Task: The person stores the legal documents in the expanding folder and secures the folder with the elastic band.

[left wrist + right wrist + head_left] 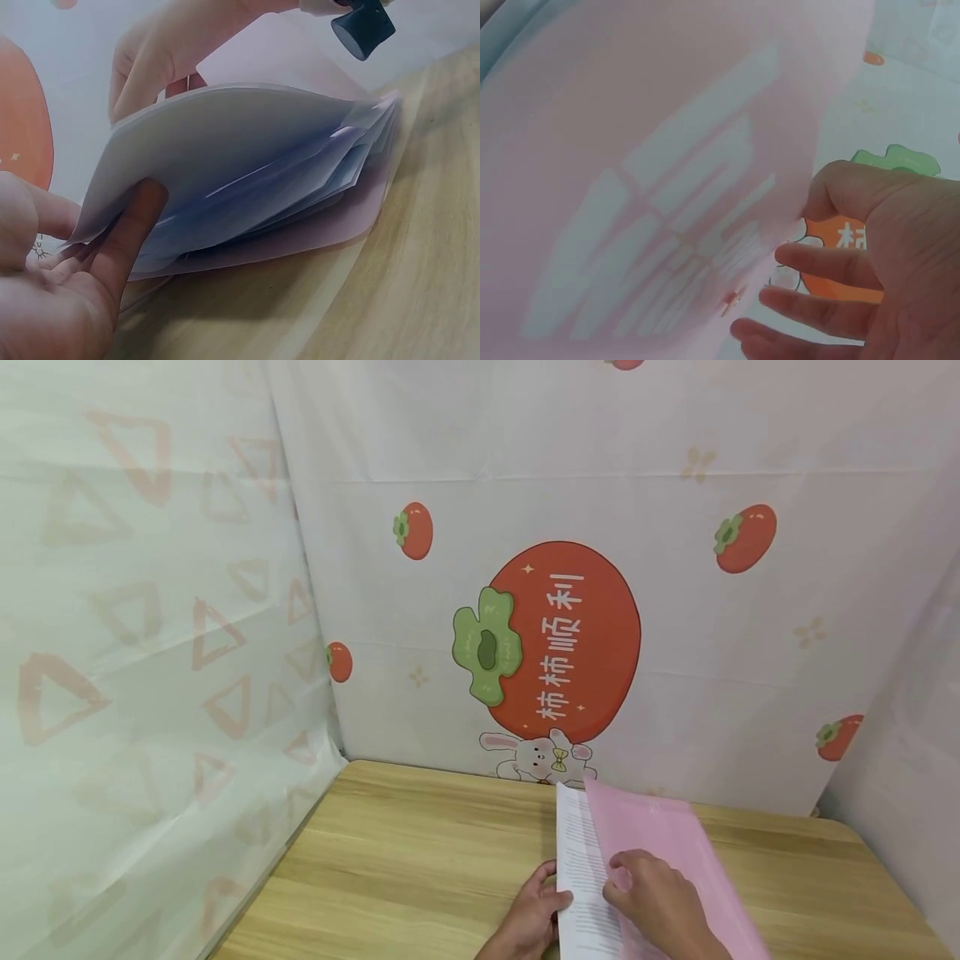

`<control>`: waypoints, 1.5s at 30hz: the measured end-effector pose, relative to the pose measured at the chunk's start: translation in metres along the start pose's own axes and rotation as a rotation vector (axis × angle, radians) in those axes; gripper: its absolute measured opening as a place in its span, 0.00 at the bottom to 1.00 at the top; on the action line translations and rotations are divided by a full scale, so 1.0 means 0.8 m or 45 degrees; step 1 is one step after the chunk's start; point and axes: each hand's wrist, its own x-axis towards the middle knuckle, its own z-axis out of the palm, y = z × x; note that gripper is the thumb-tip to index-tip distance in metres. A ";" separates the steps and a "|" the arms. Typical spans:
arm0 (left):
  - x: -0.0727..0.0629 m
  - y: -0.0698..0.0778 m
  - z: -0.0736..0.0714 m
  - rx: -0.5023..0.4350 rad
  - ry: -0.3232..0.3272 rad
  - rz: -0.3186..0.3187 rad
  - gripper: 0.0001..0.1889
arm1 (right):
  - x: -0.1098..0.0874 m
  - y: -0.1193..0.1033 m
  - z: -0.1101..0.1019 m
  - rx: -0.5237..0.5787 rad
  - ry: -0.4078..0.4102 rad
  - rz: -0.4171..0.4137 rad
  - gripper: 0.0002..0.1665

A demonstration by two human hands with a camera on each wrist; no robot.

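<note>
A pink document folder (678, 839) lies near the front of the table with its cover partly lifted. White printed sheets (581, 860) show along its left side. My left hand (528, 914) grips the left edge of these sheets, thumb on top. In the left wrist view, fingers of the left hand (75, 285) reach under the raised sheets (225, 135), and clear sleeves with more papers (300, 184) fan out below. My right hand (660, 897) pinches the free edge of the pink cover (652, 150); its other fingers (821, 307) are spread apart.
The wood-grain table (405, 843) extends to both sides of the folder. Behind it hangs a white cloth (360, 577) with printed persimmons and a rabbit. A pale cloth with triangles (150, 652) borders the left. A dark device (364, 30) sits by the right wrist.
</note>
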 end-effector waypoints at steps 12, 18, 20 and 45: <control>0.010 -0.011 0.008 0.047 0.036 -0.005 0.22 | 0.004 0.008 0.006 0.142 -0.093 0.053 0.32; 0.016 -0.014 0.013 0.055 0.064 -0.006 0.23 | 0.003 0.008 0.008 0.191 -0.148 0.105 0.28; 0.018 -0.014 0.016 0.054 0.074 -0.008 0.24 | 0.003 0.009 0.008 0.196 -0.148 0.107 0.28; 0.009 -0.010 0.011 -0.006 0.119 0.001 0.21 | 0.003 0.008 0.008 0.278 -0.133 0.132 0.24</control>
